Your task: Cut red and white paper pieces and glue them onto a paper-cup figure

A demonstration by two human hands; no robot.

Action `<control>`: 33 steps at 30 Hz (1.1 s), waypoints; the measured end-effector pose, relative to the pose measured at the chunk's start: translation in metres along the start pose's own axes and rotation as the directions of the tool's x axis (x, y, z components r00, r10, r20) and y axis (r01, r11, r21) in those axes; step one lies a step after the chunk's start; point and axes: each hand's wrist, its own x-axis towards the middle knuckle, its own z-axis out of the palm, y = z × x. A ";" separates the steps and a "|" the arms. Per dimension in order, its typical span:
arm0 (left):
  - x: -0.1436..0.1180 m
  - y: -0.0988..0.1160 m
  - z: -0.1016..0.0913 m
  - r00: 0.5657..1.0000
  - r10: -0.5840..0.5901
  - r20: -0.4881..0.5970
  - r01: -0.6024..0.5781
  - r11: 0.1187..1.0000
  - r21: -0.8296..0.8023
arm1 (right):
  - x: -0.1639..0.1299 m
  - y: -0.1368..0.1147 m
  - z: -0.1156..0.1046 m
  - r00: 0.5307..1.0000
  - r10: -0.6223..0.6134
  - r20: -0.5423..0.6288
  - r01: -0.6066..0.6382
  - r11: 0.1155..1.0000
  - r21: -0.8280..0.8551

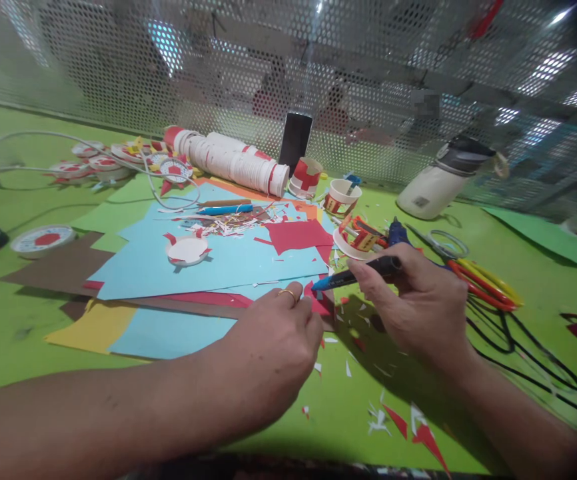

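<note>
Two bare hands low over a green table (pixel 28 347), nearest of all. Left hand (pixel 273 347) curled narrow, ringed finger forward, fingertips pressing down a small red paper piece (pixel 318 303) at the near edge of the paper stack. Right hand (pixel 418 307) closed around a dark craft knife with a blue tip (pixel 356 275), held pen-fashion. Long axis of the knife running right to left and slightly downward, tip aimed at the red piece and just beside the left fingertips, nearly touching the paper; exact contact hard to tell. Red piece lying left of and slightly below the right hand, directly in front of the left, so left hand nearer to it. Scattered red and white paper scraps (pixel 408 427) on the table beneath both wrists. Farther out, overlapping light blue paper sheets (pixel 228 263) bearing a white disc with red points (pixel 187 249). Right of the knife hand, scissors with red and yellow handles (pixel 483 283). Beyond, a cut paper cup with red bands (pixel 342 197), a lying stack of white paper cups (pixel 233 163), a white flask on its side (pixel 443 180), then a perforated metal screen (pixel 118 60).
</note>
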 end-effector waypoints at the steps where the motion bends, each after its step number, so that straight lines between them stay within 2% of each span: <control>1: 0.000 0.000 0.001 1.000 0.005 0.002 -0.005 1.000 0.005 | 0.000 0.001 0.000 1.000 0.009 0.001 -0.009 1.000 0.001; 5: 0.000 0.000 0.000 1.000 0.012 0.019 -0.012 1.000 0.024 | 0.001 0.003 -0.005 0.996 0.083 -0.011 -0.083 0.995 0.047; 9: 0.000 -0.002 -0.002 1.000 0.018 0.023 -0.018 1.000 0.005 | 0.006 0.001 -0.017 0.962 0.191 -0.195 -0.161 0.974 0.160; 11: 0.000 -0.002 -0.003 1.000 0.016 0.015 -0.015 1.000 -0.014 | 0.009 0.001 -0.019 0.946 0.213 -0.245 -0.169 0.967 0.189; 15: 0.000 -0.002 -0.002 1.000 0.007 0.006 -0.007 0.999 -0.043 | 0.011 0.005 -0.017 0.956 0.225 -0.186 -0.187 0.962 0.200; 24: 0.000 -0.003 -0.001 1.000 -0.008 0.004 0.008 0.997 -0.072 | 0.013 0.015 -0.014 0.947 0.284 -0.150 -0.238 0.934 0.267; 33: -0.001 -0.004 -0.006 1.000 0.005 -0.026 -0.008 0.993 -0.117 | 0.014 0.022 -0.011 0.957 0.270 -0.106 -0.210 0.897 0.389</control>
